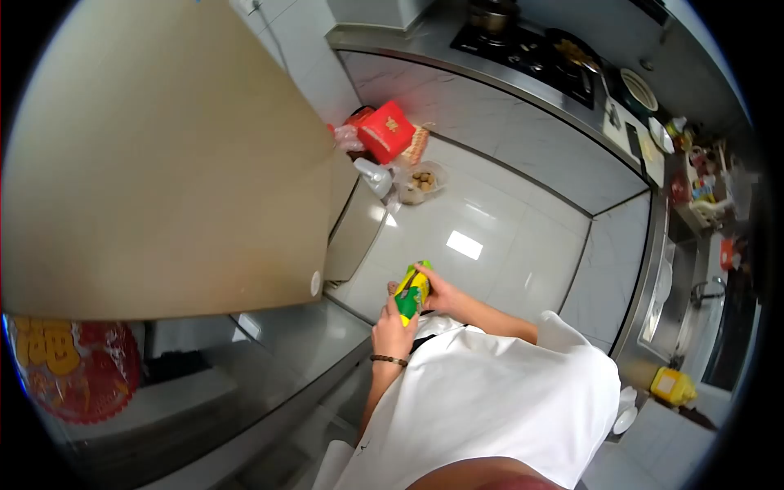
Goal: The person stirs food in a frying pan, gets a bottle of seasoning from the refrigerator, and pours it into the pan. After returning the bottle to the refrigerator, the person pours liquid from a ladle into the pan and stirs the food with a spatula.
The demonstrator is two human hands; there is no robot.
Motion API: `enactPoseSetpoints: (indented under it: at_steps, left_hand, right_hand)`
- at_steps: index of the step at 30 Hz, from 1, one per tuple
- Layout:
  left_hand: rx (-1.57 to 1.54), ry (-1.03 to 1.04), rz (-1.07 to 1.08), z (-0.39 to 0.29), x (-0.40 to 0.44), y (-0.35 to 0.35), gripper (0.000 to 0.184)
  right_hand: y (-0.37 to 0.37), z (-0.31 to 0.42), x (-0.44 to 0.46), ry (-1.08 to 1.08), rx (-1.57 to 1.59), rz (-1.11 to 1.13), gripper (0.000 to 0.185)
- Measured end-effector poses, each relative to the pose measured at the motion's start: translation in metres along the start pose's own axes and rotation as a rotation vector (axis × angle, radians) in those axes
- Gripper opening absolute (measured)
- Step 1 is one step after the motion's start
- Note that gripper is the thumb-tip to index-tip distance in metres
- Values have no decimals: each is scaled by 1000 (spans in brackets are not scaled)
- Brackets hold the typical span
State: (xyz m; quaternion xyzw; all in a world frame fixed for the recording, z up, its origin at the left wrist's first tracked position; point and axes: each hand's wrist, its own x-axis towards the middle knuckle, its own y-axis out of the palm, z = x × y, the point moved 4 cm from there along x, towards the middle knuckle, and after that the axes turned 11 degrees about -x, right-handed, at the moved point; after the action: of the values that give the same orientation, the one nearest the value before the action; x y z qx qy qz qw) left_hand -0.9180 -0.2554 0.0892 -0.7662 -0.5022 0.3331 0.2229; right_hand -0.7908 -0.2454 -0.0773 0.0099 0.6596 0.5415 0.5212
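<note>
A small green and yellow packet (pixel 412 296) is held between both hands in front of the white shirt. My left hand (pixel 394 328) is wrapped round its lower end, with a dark bead bracelet on the wrist. Fingers of my right hand (pixel 437 287) grip the upper right side of the packet. What the packet contains cannot be made out. Close to the hands on the left is the lower edge of a large beige door panel (pixel 180 180).
Against the far cabinets lie a red box (pixel 386 132), a clear container of round brown items (pixel 422 181) and a whitish plastic bottle (pixel 374 175). A steel counter (pixel 523 77) carries a gas stove (pixel 523 59); a sink (pixel 686 286) is at right.
</note>
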Motion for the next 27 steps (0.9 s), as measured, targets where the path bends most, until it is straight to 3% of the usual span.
enactPoseSetpoints:
  at_steps: [1, 4, 5, 7, 9, 11, 13, 15, 16, 21, 23, 25, 27]
  left_hand:
    - [5, 23, 16, -10, 9, 3, 59]
    - [129, 343, 120, -41, 29, 21, 64]
    - [124, 367, 137, -44, 39, 27, 64]
    - [327, 623, 192, -56, 53, 39, 65]
    - [355, 727, 223, -65, 76, 46, 66]
    - [285, 917, 327, -87, 100, 50, 62]
    - [178, 949, 327, -97, 133, 64, 61]
    - [-52, 803, 203, -103, 167, 67, 64]
    - [-46, 855, 222, -113, 183, 70, 56]
    - [15, 819, 257, -176, 248, 86, 47]
    - [-54, 688, 260, -197, 276, 93, 45]
    - [-81, 734, 258, -214, 300, 100, 44]
    - [-237, 922, 320, -235, 317, 104, 43]
  right_hand:
    - [-15, 6, 3, -24, 14, -4, 64]
    - [-34, 42, -26, -158, 187, -252, 73]
    - [-42, 51, -33, -182, 201, -263, 73]
    - [-55, 57, -44, -182, 258, -224, 74]
    - [-71, 61, -41, -236, 320, -237, 64]
    - [-93, 79, -36, -509, 506, -294, 53]
    - [-104, 104, -45, -578, 575, -350, 47]
    - [-112, 134, -52, -789, 666, -336, 51]
    - [-113, 148, -54, -798, 670, -346, 51]
    - [-84, 223, -89, -1066, 748, -313, 59]
    - [-77, 251, -97, -1223, 761, -320, 61]
    - [-78, 271, -99, -1287, 801, -313, 61]
    - [-81, 284, -110, -1369, 809, -448, 59]
